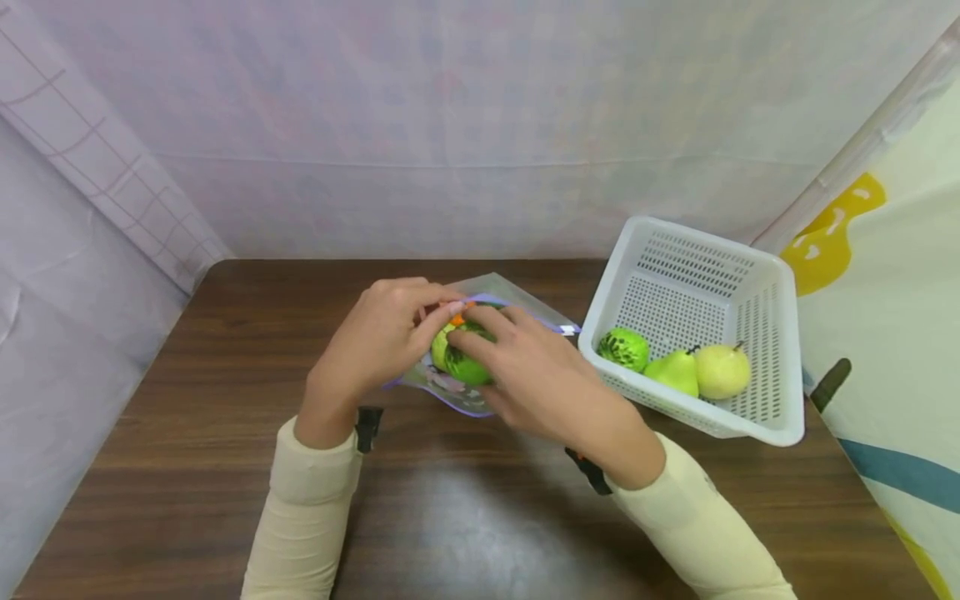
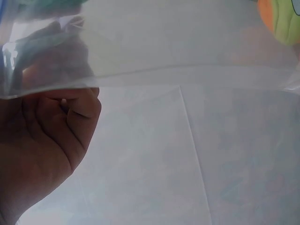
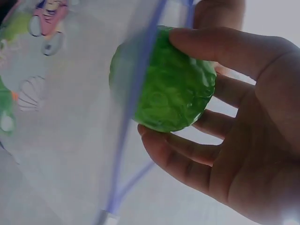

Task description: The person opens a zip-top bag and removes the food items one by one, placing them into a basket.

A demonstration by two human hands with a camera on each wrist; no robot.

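Observation:
A clear zip bag (image 1: pixel 510 292) with purple edging and cartoon prints is held above the table, its mouth open. My left hand (image 1: pixel 378 329) pinches the bag's rim, with its curled fingers (image 2: pixel 84 105) partly behind the clear plastic in the left wrist view. My right hand (image 1: pixel 540 371) grips a green bumpy round fruit (image 3: pixel 176 89), thumb on top and fingers below. That fruit is at the bag's mouth, partly behind the purple zip edge (image 3: pixel 136 103). An orange-and-green fruit (image 2: pixel 283 21) shows through the plastic in the left wrist view.
A white perforated basket (image 1: pixel 787 350) stands on the right of the brown wooden table (image 1: pixel 210 433). Inside it are a green dark-patterned fruit (image 1: pixel 624 348), a green pear (image 1: pixel 675 372) and a pale yellow round pear (image 1: pixel 722 372). A pale curtain (image 1: pixel 420 167) hangs behind the table.

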